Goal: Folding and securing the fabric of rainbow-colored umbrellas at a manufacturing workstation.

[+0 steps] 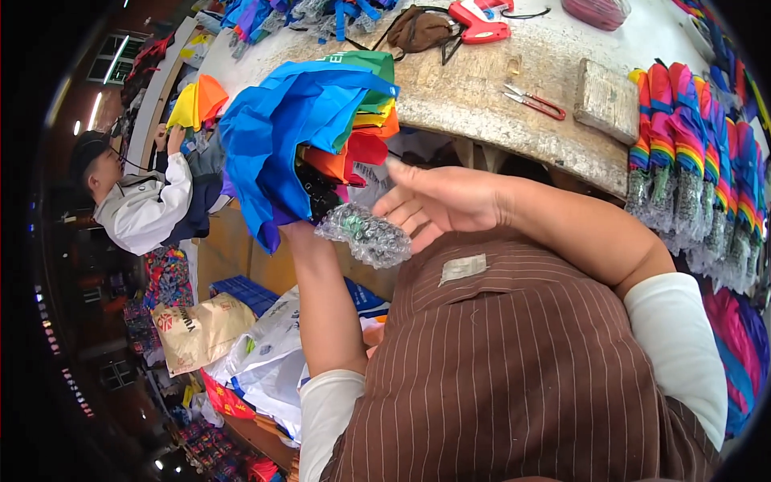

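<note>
A folding umbrella (281, 128) with rainbow panels, blue, green, yellow, orange and red, hangs in the air before me, its canopy loose and gathered in folds. Bubble wrap (365, 234) covers its handle end, which points toward my apron. My left hand (297, 231) supports the umbrella from below at the canopy's lower edge; the cloth hides its fingers. Beside the wrapped handle is my right hand (450, 199), palm turned inward, thumb out and fingers apart. Its fingertips are close to the bubble wrap; whether they touch it I cannot tell.
On the worn table (450, 88) ahead lie red-handled thread snips (536, 102), a red glue gun (482, 24), a brown pouch (419, 30) and a wooden block (608, 102). Folded rainbow umbrellas (691, 145) hang at right. Another person (148, 193) works at left, near bags (205, 329).
</note>
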